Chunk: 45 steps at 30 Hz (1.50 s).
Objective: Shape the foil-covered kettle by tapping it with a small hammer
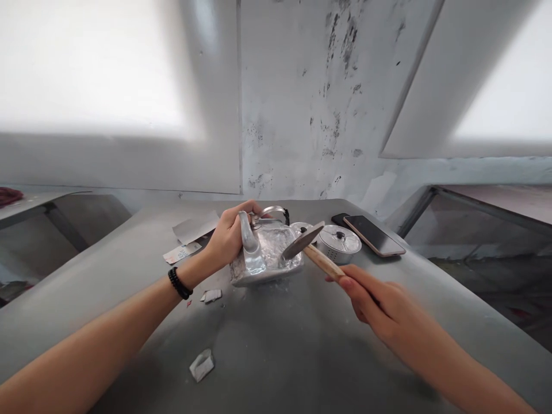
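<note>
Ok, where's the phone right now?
The phone lies flat at the back right of the table, just right of the small lidded pot, beyond the hammer.

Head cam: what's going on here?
A person stands at a grey metal table. The left hand grips a dented aluminium kettle by the spout side, steadying it on the table. The right hand holds a wooden-handled hammer, its head poised at the kettle's side. A lidded metal pot and a phone lie behind; paper scraps litter the surface.
</note>
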Tool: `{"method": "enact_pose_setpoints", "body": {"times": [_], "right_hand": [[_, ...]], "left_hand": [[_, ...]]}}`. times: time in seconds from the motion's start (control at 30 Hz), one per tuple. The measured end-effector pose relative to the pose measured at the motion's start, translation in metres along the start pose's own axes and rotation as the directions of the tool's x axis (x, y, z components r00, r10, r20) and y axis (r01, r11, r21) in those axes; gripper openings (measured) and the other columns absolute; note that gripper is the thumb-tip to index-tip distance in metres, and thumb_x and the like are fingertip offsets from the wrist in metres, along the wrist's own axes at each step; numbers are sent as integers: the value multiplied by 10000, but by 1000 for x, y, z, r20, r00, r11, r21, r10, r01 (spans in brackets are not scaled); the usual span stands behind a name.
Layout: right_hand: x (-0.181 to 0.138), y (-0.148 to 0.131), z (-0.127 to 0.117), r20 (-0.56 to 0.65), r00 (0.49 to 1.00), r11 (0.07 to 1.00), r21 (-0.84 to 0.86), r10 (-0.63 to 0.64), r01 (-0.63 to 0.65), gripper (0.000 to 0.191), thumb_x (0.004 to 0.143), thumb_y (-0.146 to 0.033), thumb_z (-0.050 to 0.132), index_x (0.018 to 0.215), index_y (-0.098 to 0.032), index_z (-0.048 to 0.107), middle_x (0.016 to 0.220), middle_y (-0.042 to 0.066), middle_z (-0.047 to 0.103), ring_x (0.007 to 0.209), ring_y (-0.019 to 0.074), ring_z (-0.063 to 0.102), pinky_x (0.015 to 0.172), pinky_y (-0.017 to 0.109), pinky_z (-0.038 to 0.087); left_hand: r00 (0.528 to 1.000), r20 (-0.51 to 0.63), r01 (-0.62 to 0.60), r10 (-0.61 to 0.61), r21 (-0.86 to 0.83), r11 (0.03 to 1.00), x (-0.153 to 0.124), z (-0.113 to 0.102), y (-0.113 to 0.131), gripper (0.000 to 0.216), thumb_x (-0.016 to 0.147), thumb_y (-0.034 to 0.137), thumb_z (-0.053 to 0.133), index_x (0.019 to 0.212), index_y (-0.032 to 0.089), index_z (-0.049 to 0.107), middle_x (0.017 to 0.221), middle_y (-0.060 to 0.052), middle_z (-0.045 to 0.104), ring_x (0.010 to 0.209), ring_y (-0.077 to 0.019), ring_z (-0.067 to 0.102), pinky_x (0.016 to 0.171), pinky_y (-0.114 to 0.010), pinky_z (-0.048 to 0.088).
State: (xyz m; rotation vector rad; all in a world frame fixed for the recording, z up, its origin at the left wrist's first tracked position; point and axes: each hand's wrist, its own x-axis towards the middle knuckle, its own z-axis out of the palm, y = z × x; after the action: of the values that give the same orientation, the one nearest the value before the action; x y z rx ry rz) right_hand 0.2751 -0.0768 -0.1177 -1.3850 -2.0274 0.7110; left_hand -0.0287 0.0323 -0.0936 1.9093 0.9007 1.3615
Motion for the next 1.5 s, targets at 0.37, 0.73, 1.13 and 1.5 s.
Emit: {"method": "enact_pose_setpoints", "body": {"times": [0.37,0.73,1.13,1.5], "right_hand": [[-4,0,-2,-114,992,994,-101,-48,37,399,1094,-577,389,1063,-279,653,575,-55,447,473,152,445,484,290,303],[-7,0,-2,-130,989,993,-99,-73,61,346,1096,-529,413,1071,-286,657,564,-49,446,461,162,448,458,289,294],[-4,1,-3,-55,998,1000,30,-6,7,391,1095,-564,404,961,-271,624,603,-45,432,508,150,419,485,293,302],[-1,3,-7,-74,997,997,81,19,-13,397,1085,-587,417,1027,-262,639,601,-52,444,495,141,404,476,281,306]], "left_hand": [[1000,-16,25,-25,-39,999,1,-1,1,210,940,308,490,854,199,648,933,-74,769,799,-224,658,683,-323,492],[999,-31,33,-35,-37,999,2,-2,-1,223,937,360,517,843,206,649,871,-54,738,765,-229,627,659,-324,465],[999,-36,16,-17,-9,1000,2,-1,4,246,941,384,520,802,218,634,696,-6,599,598,-173,455,557,-299,357],[999,-45,9,-9,0,1000,3,-2,1,290,969,433,528,804,219,634,689,-4,575,608,-178,486,576,-308,387]]}}
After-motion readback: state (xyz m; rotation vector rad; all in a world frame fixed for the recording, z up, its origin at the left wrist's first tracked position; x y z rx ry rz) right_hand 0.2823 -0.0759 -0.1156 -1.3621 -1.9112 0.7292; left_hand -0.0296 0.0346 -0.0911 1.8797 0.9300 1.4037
